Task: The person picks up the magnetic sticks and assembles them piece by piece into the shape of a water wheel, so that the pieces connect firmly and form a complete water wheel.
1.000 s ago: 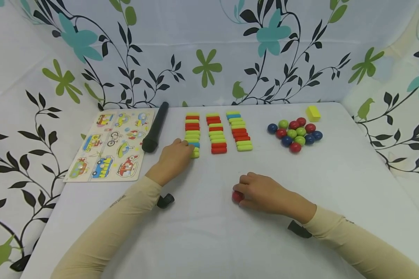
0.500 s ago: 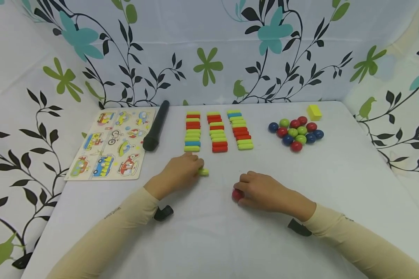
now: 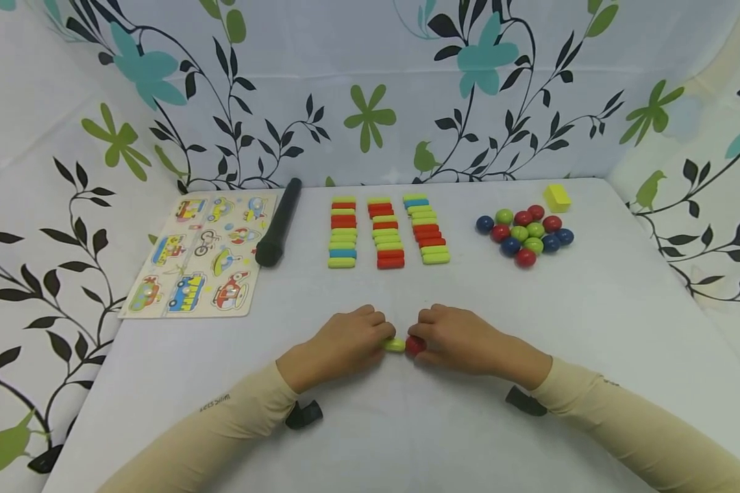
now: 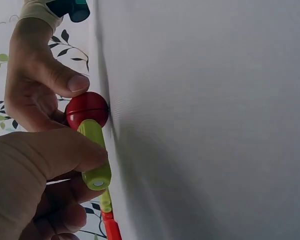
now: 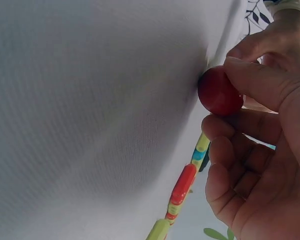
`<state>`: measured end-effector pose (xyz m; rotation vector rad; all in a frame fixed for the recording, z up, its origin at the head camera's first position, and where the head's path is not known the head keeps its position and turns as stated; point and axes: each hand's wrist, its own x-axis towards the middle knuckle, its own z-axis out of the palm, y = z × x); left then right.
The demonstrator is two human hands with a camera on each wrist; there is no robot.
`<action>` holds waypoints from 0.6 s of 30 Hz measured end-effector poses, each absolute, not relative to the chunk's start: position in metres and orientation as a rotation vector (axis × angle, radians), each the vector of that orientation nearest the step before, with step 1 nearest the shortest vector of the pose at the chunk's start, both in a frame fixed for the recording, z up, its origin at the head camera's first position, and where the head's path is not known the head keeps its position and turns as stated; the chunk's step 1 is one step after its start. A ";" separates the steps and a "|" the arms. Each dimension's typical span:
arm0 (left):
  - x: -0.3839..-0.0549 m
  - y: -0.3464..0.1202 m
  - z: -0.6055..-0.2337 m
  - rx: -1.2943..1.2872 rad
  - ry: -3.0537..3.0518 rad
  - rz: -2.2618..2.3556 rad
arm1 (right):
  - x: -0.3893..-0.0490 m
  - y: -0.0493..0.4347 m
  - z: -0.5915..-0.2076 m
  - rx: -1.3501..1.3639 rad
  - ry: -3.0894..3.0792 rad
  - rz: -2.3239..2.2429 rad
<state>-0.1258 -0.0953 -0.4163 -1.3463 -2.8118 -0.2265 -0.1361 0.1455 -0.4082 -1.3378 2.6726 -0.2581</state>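
Observation:
In the head view my left hand (image 3: 345, 344) pinches a yellow-green rod (image 3: 395, 345) low over the white table. My right hand (image 3: 462, 340) holds a red ball (image 3: 415, 346) between thumb and fingers, just right of the rod. The left wrist view shows the rod (image 4: 97, 177) under my left thumb, its far end right at the ball (image 4: 85, 106), which has a dark seam round it. Seen from the right wrist, the ball (image 5: 219, 92) sits between my right thumb and forefinger and hides the rod; the other fingers are curled loosely.
Three columns of coloured rods (image 3: 388, 244) lie beyond my hands. To their right are several red, green and blue balls (image 3: 526, 257) and a yellow block (image 3: 557, 198). A black microphone (image 3: 279, 222) and a picture puzzle board (image 3: 199, 253) lie at the left.
My left hand took the yellow-green rod from the near end of the left column and brought it toward me and right, up to the red ball. My right hand has barely moved.

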 end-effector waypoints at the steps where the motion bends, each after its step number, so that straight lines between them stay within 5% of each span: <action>1: -0.126 -0.096 -0.418 -1.347 -2.801 -0.223 | -0.136 0.145 -0.409 -1.340 2.673 -0.257; 18: -0.134 -0.103 -0.422 -1.406 -2.766 -0.203 | -0.156 0.157 -0.399 -1.185 2.726 -0.332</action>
